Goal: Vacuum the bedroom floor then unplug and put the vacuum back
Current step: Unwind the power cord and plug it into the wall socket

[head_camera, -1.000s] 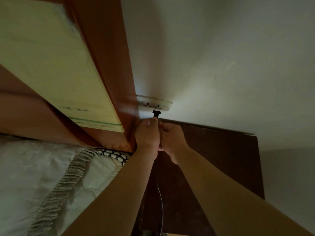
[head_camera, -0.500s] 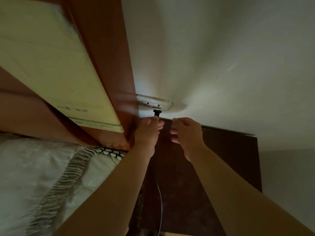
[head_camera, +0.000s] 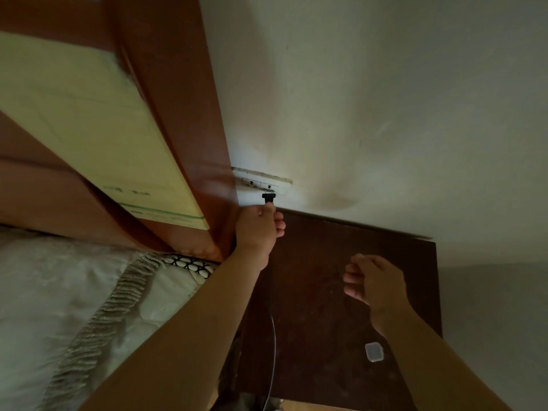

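Note:
A white wall socket [head_camera: 261, 182] sits on the pale wall just above a dark wooden nightstand [head_camera: 332, 292]. A black plug [head_camera: 268, 197] hangs just below the socket, its prongs at the socket face. My left hand [head_camera: 258, 229] pinches the plug's base from below. The black cord [head_camera: 272, 345] runs down from that hand past the nightstand's left side. My right hand [head_camera: 375, 284] hovers over the nightstand top with fingers loosely curled and apart, holding nothing. The vacuum itself is out of sight.
A reddish wooden headboard [head_camera: 178, 114] with a yellow-green panel [head_camera: 89, 129] stands left of the socket. The bed with pale quilted cover [head_camera: 74, 307] fills the lower left. A small clear plastic case [head_camera: 374, 352] lies on the nightstand.
My right hand has left the plug and drawn back down and to the right over the nightstand. My left hand stays on the plug below the socket.

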